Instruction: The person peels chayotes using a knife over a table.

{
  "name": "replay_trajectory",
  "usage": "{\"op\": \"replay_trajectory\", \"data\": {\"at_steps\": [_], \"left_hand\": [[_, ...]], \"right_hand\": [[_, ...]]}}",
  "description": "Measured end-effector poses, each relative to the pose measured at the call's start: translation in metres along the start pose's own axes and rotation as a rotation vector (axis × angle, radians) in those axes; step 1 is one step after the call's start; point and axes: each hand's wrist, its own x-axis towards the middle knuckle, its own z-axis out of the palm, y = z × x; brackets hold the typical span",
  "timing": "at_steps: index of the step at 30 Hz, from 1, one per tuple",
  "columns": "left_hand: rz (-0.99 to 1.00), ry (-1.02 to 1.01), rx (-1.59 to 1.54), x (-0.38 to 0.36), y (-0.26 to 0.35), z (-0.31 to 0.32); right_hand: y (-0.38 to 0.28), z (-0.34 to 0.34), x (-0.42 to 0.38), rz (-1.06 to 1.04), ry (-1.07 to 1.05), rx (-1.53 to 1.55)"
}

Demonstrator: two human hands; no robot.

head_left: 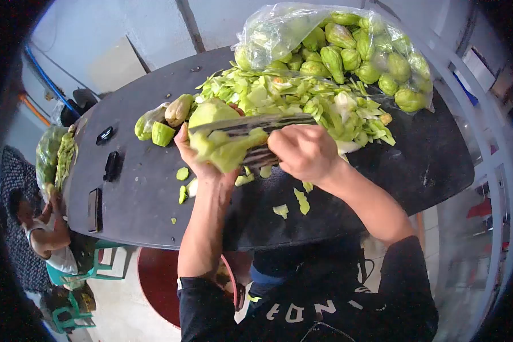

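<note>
My left hand (199,164) is wrapped round a pale green, partly peeled chayote (210,112) above the table. In my right fist (309,149) is a knife (285,121), its wide blade smeared by motion and lying across the front of the chayote. Light green strips of peel (225,149) cling to the blade and the chayote, partly hiding both. Just behind my hands spreads a heap of chayote peelings (251,88). Left of the heap lie a cut green chayote piece (163,134) and a few paler chayotes (179,109).
A clear plastic bag (273,28) full of chayotes (396,67) stands at the table's back right. A phone (95,210) and small dark objects (112,165) lie on the dark table (148,188). Below its front edge is a red basin (157,285). Another person (51,236) sits at left.
</note>
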Motion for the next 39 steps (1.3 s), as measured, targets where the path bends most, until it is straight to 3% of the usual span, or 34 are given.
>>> {"op": "replay_trajectory", "data": {"at_steps": [3,8,11,17,21,23,25,29,33,35,39], "left_hand": [[-0.034,-0.105,-0.130,0.007,-0.004,-0.011],[-0.044,-0.108,-0.093,0.004,-0.004,-0.014],[0.082,-0.045,0.052,-0.004,-0.004,0.014],[0.014,-0.191,0.057,-0.007,-0.002,0.008],[0.059,-0.106,0.112,-0.010,-0.005,0.016],[0.072,-0.034,0.155,-0.010,-0.005,0.021],[-0.006,-0.228,0.097,-0.010,-0.004,0.020],[0.010,-0.052,0.143,-0.013,-0.003,0.027],[-0.031,-0.156,0.046,-0.012,-0.002,0.015],[-0.003,-0.135,0.118,-0.015,-0.007,0.024],[0.022,-0.097,0.138,-0.012,-0.004,0.013]], "right_hand": [[-0.009,-0.002,0.004,-0.014,-0.015,-0.041],[-0.006,-0.003,0.003,0.032,0.017,-0.028],[0.006,-0.001,0.000,0.062,0.010,-0.049],[-0.007,-0.022,0.006,0.022,-0.038,0.025],[0.000,-0.015,0.004,0.045,0.000,-0.006],[0.014,-0.001,-0.001,0.174,0.001,-0.042],[0.015,-0.009,0.000,0.166,-0.004,-0.039],[-0.003,-0.024,0.001,0.059,-0.046,0.013],[0.001,-0.017,0.003,0.089,-0.016,-0.006],[0.021,-0.005,-0.001,0.186,-0.009,-0.036],[0.008,-0.018,0.000,0.156,-0.017,-0.008]]}}
